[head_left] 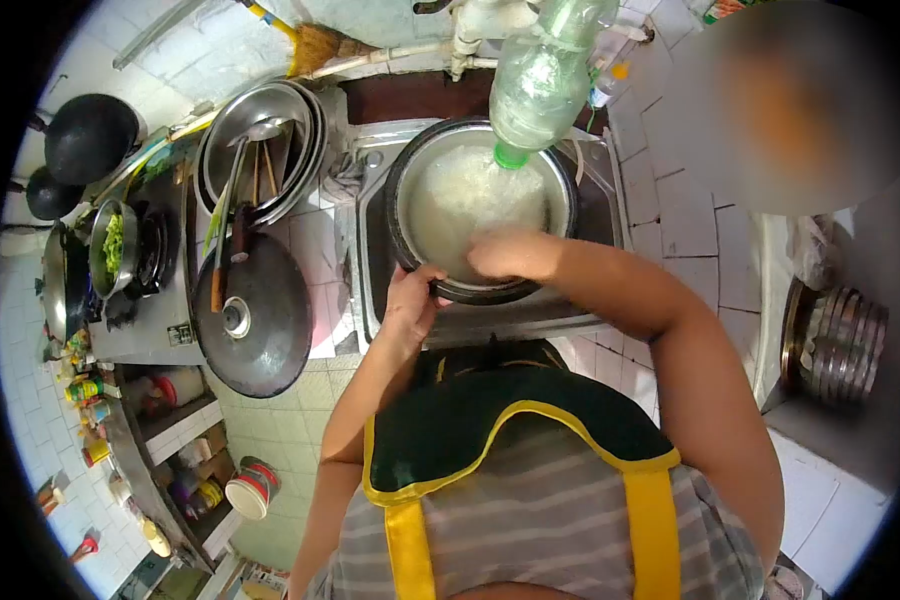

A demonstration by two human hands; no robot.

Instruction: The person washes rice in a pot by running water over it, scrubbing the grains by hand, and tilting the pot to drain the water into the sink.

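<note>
A round pot (400,215) with a dark rim sits in the metal sink (368,290). Cloudy water and white grains that look like rice (470,185) fill much of it. My left hand (412,298) grips the pot's near-left rim, thumb over the edge. Inside the pot, low in the cloudy water, is my right hand (505,254); its fingers are blurred and partly hidden. Above the far side of the pot hangs an upside-down clear plastic bottle (540,90) with a green neck, just below the pipework.
Left of the sink are stacked metal basins (310,110) with ladles and a large dark lid (255,345). A pan of chopped greens (118,240) stands by the stove (155,250). Steel containers (840,345) are at right. A white bucket (252,488) stands on the floor.
</note>
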